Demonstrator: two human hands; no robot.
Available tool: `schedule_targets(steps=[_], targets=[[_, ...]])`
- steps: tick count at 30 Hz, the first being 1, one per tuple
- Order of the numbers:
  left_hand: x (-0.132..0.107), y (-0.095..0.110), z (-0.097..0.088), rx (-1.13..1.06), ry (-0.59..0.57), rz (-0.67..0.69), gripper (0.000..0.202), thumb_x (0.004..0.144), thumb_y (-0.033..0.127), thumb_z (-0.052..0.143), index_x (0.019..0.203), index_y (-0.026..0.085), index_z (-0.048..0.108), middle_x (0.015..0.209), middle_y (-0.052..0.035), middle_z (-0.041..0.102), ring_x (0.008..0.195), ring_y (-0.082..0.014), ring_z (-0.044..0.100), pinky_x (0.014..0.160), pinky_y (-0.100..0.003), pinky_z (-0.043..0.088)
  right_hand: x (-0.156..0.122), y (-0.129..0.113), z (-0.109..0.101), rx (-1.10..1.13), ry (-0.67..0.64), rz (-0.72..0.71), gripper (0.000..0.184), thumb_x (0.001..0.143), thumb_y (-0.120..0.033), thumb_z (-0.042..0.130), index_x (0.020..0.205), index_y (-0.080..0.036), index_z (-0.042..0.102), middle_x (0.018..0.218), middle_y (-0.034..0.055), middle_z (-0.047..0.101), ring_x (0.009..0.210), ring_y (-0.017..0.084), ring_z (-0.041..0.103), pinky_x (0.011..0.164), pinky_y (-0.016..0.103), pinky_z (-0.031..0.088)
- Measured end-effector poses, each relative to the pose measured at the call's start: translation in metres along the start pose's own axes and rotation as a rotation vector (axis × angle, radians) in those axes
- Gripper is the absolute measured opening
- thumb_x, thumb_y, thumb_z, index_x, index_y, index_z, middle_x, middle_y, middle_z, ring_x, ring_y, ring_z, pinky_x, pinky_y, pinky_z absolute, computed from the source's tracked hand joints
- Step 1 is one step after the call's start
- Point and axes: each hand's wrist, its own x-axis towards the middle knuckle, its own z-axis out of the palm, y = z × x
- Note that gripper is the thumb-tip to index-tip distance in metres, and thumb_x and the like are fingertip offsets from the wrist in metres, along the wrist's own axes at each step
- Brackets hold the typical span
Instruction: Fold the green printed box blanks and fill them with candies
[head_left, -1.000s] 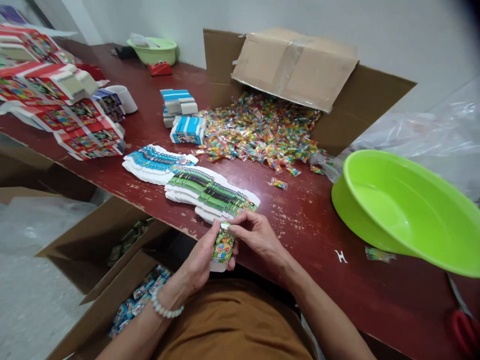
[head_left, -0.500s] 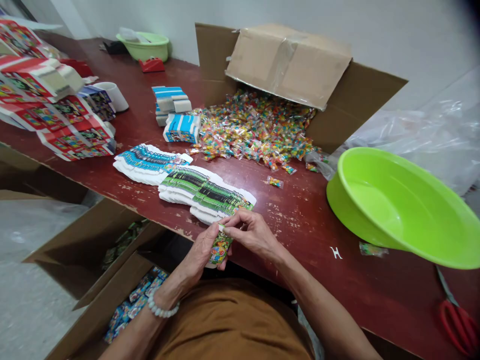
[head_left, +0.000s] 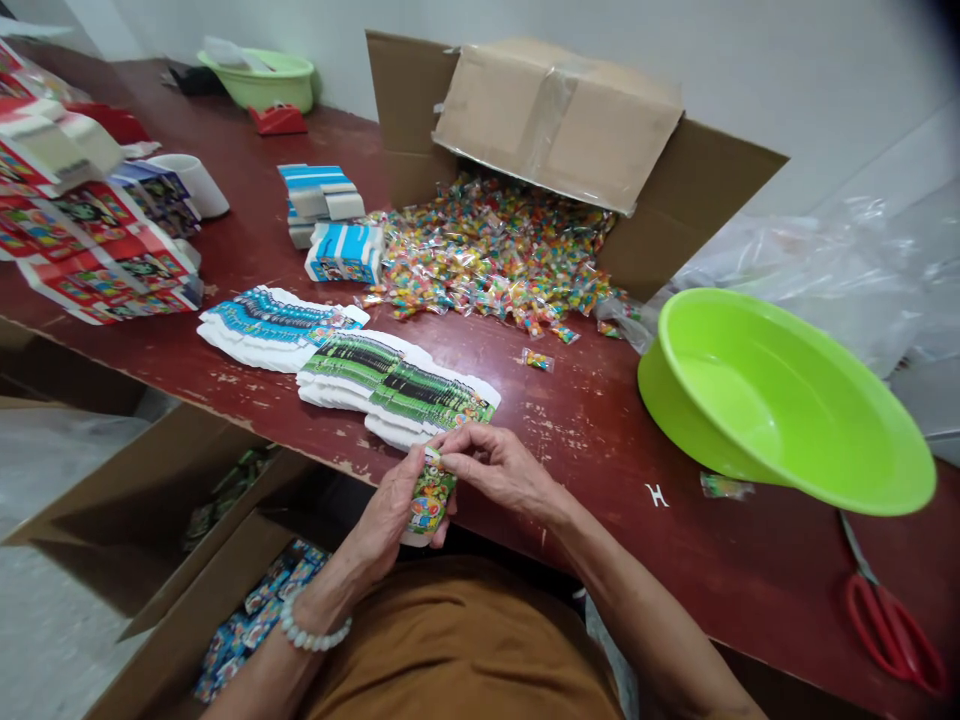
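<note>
My left hand (head_left: 390, 505) is wrapped round a small green printed candy box (head_left: 430, 502), held upright over the table's front edge. At its top end my right hand (head_left: 501, 468) has thumb and forefinger pinched on the flap; the fingertips partly hide it. Just beyond the hands lies a fanned row of flat green cartons (head_left: 405, 385), and a blue row of flat cartons (head_left: 281, 325) overlaps its left end. Behind them, wrapped candies (head_left: 487, 260) spill from a cardboard box (head_left: 555, 125) tipped on its side.
On the right stand a lime-green basin (head_left: 780, 400) and red-handled scissors (head_left: 885, 625). Bundled blue cartons (head_left: 345, 252) and red carton stacks (head_left: 112, 265) lie to the left. Below the edge, an open box holds filled blue packs (head_left: 259, 610). A single candy (head_left: 537, 360) lies mid-table.
The whole view has shifted, so things appear further left. Both hands stay on the green candy box; the right fingers have moved slightly at its top flap.
</note>
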Motion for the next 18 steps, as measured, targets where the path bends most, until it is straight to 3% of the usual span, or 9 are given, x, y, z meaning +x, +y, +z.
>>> schedule_targets(steps=[4, 6, 10, 13, 15, 18], targets=[[0.002, -0.001, -0.001, 0.042, -0.036, -0.013, 0.079, 0.087, 0.073, 0.044, 0.146, 0.02, 0.045, 0.065, -0.0009, 0.063, 0.042, -0.0135, 0.057, 0.043, -0.023, 0.044, -0.003, -0.006, -0.003, -0.181, 0.009, -0.035, 0.012, 0.089, -0.029, 0.064, 0.082, -0.019, 0.065, 0.099, 0.0037, 0.073, 0.079, 0.015, 0.064, 0.069, 0.027, 0.048], [0.003, -0.001, -0.003, 0.077, -0.025, -0.005, 0.079, 0.085, 0.076, 0.044, 0.137, 0.018, 0.054, 0.065, -0.0022, 0.064, 0.043, -0.0128, 0.056, 0.043, -0.022, 0.044, -0.003, -0.009, -0.002, -0.338, 0.029, -0.064, 0.008, 0.089, -0.023, 0.06, 0.087, -0.02, 0.067, 0.092, 0.0026, 0.072, 0.073, 0.014, 0.062, 0.067, 0.026, 0.047], [0.003, -0.001, -0.003, 0.102, 0.043, -0.023, 0.077, 0.083, 0.079, 0.045, 0.113, 0.012, 0.068, 0.058, -0.0035, 0.062, 0.041, -0.0127, 0.055, 0.041, -0.021, 0.041, -0.002, -0.008, 0.003, -0.4, 0.022, -0.243, 0.018, 0.088, -0.014, 0.057, 0.099, -0.023, 0.067, 0.103, 0.0045, 0.07, 0.096, 0.018, 0.064, 0.09, 0.033, 0.049], [0.002, 0.0, 0.001, 0.039, 0.056, 0.007, 0.075, 0.086, 0.075, 0.046, 0.135, 0.019, 0.055, 0.067, -0.0017, 0.067, 0.042, -0.0124, 0.055, 0.044, -0.023, 0.045, -0.001, -0.002, 0.006, -0.338, 0.039, -0.291, 0.019, 0.086, -0.013, 0.059, 0.099, -0.023, 0.067, 0.107, 0.0055, 0.069, 0.103, 0.019, 0.063, 0.096, 0.035, 0.047], [-0.001, 0.001, 0.003, -0.018, 0.044, 0.033, 0.069, 0.088, 0.066, 0.052, 0.144, 0.026, 0.047, 0.092, -0.0045, 0.073, 0.061, -0.0148, 0.065, 0.059, -0.026, 0.054, 0.0, 0.0, 0.004, -0.298, 0.017, -0.259, 0.013, 0.086, -0.016, 0.061, 0.094, -0.023, 0.069, 0.103, 0.0047, 0.07, 0.098, 0.019, 0.063, 0.093, 0.035, 0.047], [-0.011, 0.001, 0.002, -0.067, -0.003, -0.006, 0.064, 0.084, 0.051, 0.069, 0.14, 0.027, 0.051, 0.125, -0.0085, 0.067, 0.105, -0.0219, 0.066, 0.09, -0.03, 0.053, 0.005, 0.0, -0.011, -0.188, -0.187, -0.141, 0.012, 0.086, -0.029, 0.067, 0.095, -0.023, 0.072, 0.098, 0.0028, 0.071, 0.091, 0.018, 0.064, 0.085, 0.032, 0.05]])
